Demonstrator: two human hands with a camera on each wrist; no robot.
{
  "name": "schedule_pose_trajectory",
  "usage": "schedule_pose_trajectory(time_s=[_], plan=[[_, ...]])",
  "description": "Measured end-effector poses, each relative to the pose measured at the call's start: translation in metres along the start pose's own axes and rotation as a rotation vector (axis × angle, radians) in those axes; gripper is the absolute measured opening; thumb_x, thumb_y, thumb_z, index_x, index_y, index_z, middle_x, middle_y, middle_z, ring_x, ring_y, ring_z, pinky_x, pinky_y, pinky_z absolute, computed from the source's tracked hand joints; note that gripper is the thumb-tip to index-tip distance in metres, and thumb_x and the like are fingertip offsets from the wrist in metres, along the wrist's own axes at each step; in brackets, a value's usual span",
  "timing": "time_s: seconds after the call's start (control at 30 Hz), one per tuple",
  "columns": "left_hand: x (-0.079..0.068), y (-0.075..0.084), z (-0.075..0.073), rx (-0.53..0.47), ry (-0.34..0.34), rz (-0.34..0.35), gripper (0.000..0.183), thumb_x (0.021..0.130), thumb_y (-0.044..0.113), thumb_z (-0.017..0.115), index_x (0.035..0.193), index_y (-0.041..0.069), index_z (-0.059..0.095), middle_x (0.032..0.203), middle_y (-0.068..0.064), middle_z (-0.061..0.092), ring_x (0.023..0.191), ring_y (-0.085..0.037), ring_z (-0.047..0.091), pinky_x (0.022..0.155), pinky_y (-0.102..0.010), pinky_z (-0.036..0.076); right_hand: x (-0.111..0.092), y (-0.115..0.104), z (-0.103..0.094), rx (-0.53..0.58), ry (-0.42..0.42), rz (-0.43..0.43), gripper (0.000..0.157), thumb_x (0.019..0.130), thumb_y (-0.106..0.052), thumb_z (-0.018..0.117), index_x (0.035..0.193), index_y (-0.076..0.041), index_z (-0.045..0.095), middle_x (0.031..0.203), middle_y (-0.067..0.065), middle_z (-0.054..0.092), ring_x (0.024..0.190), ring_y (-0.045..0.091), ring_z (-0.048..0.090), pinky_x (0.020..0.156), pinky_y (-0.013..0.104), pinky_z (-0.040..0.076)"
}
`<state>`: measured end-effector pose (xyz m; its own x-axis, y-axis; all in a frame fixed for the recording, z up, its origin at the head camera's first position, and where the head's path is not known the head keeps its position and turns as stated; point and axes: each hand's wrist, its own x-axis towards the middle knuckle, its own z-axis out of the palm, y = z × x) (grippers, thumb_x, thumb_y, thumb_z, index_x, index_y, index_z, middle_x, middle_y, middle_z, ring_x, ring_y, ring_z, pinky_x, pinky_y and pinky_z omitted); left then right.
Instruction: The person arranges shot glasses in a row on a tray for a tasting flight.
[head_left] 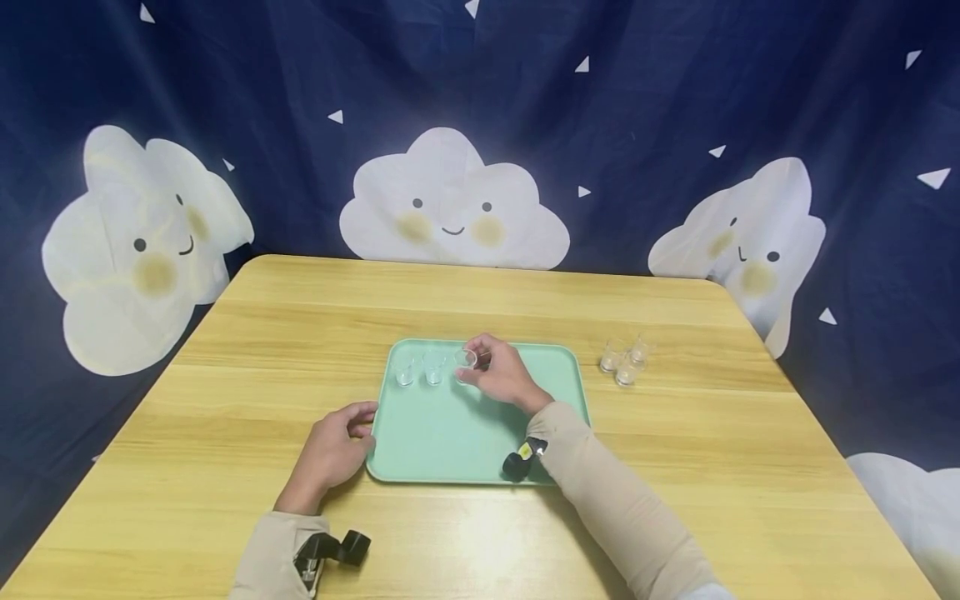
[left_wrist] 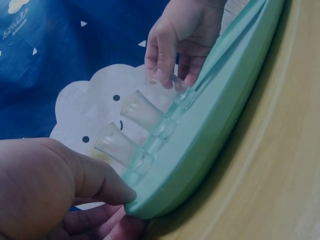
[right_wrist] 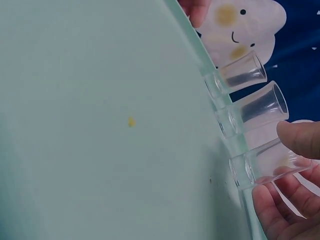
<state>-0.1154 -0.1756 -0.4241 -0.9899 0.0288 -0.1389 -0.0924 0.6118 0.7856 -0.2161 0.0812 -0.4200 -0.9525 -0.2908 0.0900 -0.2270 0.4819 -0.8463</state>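
Thumb and fingers of the right hand [head_left: 504, 374] pinch a small glass [right_wrist: 267, 163] by its sides, probably so it stands straight in row with two other glasses [head_left: 433, 367] along the green tray's [head_left: 442, 442] far edge. The left hand [head_left: 334, 448] grips the tray's left edge, perhaps for steadiness.

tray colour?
The tray is plain pale mint green; shows best in the head view.
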Motion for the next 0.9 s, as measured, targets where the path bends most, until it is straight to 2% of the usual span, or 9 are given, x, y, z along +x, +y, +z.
schedule_pose_trajectory(time_s=[0.33, 0.6, 0.8, 0.9], plan=[[0.001, 0.001, 0.000, 0.004, -0.003, 0.009, 0.047, 0.086, 0.001, 0.057, 0.133, -0.002, 0.055, 0.121, -0.014, 0.063, 0.102, -0.026, 0.060, 0.087, -0.043, 0.048, -0.001, 0.000, -0.002, -0.008, -0.010, 0.001, 0.034, 0.081, -0.011, 0.078, 0.109, -0.003, 0.061, 0.088, 0.002, 0.059, 0.088, 0.019, 0.060, 0.076, 0.031, 0.050], [0.001, 0.002, 0.000, -0.005, -0.004, 0.005, 0.047, 0.086, 0.001, 0.057, 0.133, -0.001, 0.055, 0.121, -0.015, 0.062, 0.103, -0.026, 0.060, 0.087, -0.043, 0.049, -0.006, -0.003, -0.015, 0.027, -0.028, 0.027, 0.044, 0.081, -0.012, 0.077, 0.119, -0.001, 0.058, 0.103, 0.012, 0.063, 0.096, 0.024, 0.062, 0.084, 0.033, 0.051], [-0.001, 0.002, 0.000, 0.004, -0.005, 0.004, 0.047, 0.086, 0.002, 0.057, 0.132, -0.001, 0.055, 0.121, -0.014, 0.063, 0.103, -0.026, 0.060, 0.086, -0.043, 0.049, -0.014, -0.002, -0.035, 0.079, 0.018, 0.002, 0.040, 0.087, -0.009, 0.070, 0.122, 0.005, 0.056, 0.110, 0.021, 0.062, 0.099, 0.028, 0.062, 0.089, 0.037, 0.050], [-0.002, 0.002, 0.001, 0.006, -0.002, 0.006, 0.047, 0.086, 0.002, 0.057, 0.132, -0.001, 0.055, 0.121, -0.014, 0.063, 0.103, -0.027, 0.060, 0.086, -0.043, 0.049, -0.021, 0.002, -0.046, 0.097, 0.075, -0.024, 0.034, 0.089, -0.006, 0.066, 0.120, 0.006, 0.056, 0.109, 0.021, 0.063, 0.098, 0.030, 0.062, 0.090, 0.038, 0.049]])
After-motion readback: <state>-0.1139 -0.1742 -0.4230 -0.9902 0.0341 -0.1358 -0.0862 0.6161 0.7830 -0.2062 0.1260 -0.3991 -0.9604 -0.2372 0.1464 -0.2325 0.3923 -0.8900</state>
